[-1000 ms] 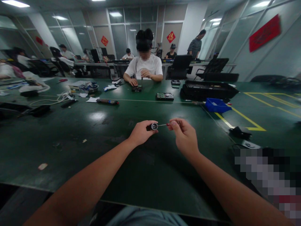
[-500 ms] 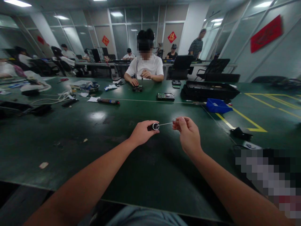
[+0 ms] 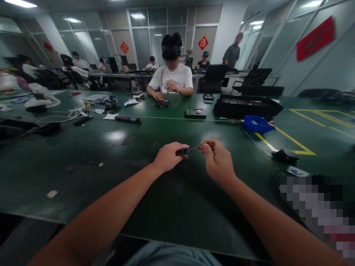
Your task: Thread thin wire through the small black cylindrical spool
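Note:
Above the green table [image 3: 155, 207], my left hand [image 3: 168, 156] is closed on a small black cylinder [image 3: 181, 152] with a pale ring round its open end. What lies inside the ring is too small to tell. My right hand [image 3: 220, 162] grips the reddish handle of a screwdriver [image 3: 195, 148]. Its thin metal shaft points left and reaches the cylinder's ringed end; whether the tip touches anything inside cannot be made out. Fingers hide part of the cylinder and much of the handle.
Across the table a person [image 3: 169, 77] works on a small device. A circuit-board drive [image 3: 195, 113], a black tray [image 3: 248, 106] and a blue bin [image 3: 257, 124] lie beyond my hands. To the left are a pen-like tool [image 3: 127, 119] and cables [image 3: 65, 116].
My right hand has turned and come slightly left, bringing the screwdriver handle nearer the cylinder. Less of the shaft shows now. The cylinder has tilted a little in my left hand.

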### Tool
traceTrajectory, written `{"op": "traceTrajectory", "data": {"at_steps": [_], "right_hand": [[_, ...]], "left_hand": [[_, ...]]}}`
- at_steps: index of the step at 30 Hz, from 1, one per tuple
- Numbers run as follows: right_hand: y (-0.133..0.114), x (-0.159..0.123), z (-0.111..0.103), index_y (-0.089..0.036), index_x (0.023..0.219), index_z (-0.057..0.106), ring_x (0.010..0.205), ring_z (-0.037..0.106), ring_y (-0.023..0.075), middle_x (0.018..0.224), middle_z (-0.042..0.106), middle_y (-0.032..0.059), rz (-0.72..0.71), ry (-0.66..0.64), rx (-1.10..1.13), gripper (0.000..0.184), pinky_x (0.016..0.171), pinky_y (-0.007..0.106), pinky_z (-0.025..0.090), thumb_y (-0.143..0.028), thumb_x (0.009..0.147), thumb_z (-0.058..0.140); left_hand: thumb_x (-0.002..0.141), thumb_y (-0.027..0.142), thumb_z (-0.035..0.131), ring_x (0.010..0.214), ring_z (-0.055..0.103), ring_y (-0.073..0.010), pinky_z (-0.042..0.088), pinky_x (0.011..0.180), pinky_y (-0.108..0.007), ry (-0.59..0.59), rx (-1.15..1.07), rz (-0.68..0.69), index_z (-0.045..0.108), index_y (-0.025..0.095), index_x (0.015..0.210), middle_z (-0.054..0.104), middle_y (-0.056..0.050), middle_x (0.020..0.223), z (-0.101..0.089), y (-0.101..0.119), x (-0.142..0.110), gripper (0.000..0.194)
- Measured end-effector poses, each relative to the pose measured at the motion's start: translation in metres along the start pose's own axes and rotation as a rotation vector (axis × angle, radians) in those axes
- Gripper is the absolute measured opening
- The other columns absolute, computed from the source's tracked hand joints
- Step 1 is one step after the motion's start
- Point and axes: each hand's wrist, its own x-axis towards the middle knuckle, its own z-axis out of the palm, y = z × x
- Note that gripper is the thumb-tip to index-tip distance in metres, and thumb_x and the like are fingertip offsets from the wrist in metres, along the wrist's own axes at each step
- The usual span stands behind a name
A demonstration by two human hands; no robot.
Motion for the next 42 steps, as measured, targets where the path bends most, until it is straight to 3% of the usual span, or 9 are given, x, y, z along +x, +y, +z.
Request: {"op": "traceTrajectory", "data": {"at_steps": [13, 21, 30, 42], "right_hand": [[0.0004, 0.0036, -0.0017, -0.022, 0.096, 0.057, 0.074, 0.067, 0.0218, 0.082, 0.072, 0.0067, -0.04, -0.041, -0.14, 0.019, 0.069, 0.035, 0.046, -0.034, 0.1, 0.044], [0.0013, 0.0019, -0.0029, -0.022, 0.099, 0.058, 0.076, 0.069, 0.0209, 0.084, 0.072, 0.0064, -0.055, 0.003, -0.065, 0.02, 0.07, 0.035, 0.048, -0.035, 0.101, 0.043], [0.0012, 0.0029, -0.0015, -0.021, 0.1, 0.058, 0.077, 0.069, 0.0223, 0.087, 0.073, 0.0077, -0.039, -0.104, -0.105, 0.023, 0.069, 0.035, 0.047, -0.036, 0.102, 0.042], [0.0034, 0.0042, -0.0032, -0.019, 0.098, 0.06, 0.075, 0.066, 0.0215, 0.083, 0.071, 0.007, -0.038, -0.039, -0.173, 0.023, 0.07, 0.034, 0.045, -0.035, 0.101, 0.044]], "left_hand": [[0.081, 0.028, 0.078, 0.107, 0.068, -0.0224, 0.052, 0.096, -0.036, -0.064, 0.108, -0.021, 0.073, 0.03, 0.119, 0.074, -0.002, 0.115, 0.0023, -0.0044, -0.001, 0.038], [0.081, 0.03, 0.078, 0.103, 0.068, -0.0227, 0.052, 0.093, -0.036, -0.081, 0.108, -0.029, 0.073, 0.03, 0.119, 0.074, -0.002, 0.111, 0.0014, -0.004, -0.0009, 0.038], [0.081, 0.031, 0.079, 0.101, 0.068, -0.0227, 0.053, 0.089, -0.035, -0.093, 0.124, -0.032, 0.073, 0.031, 0.12, 0.074, -0.002, 0.11, 0.002, -0.004, -0.0009, 0.039], [0.082, 0.029, 0.078, 0.104, 0.067, -0.0214, 0.052, 0.092, -0.032, -0.086, 0.121, -0.047, 0.072, 0.028, 0.122, 0.073, -0.001, 0.114, 0.0025, -0.006, -0.0007, 0.04]]}}
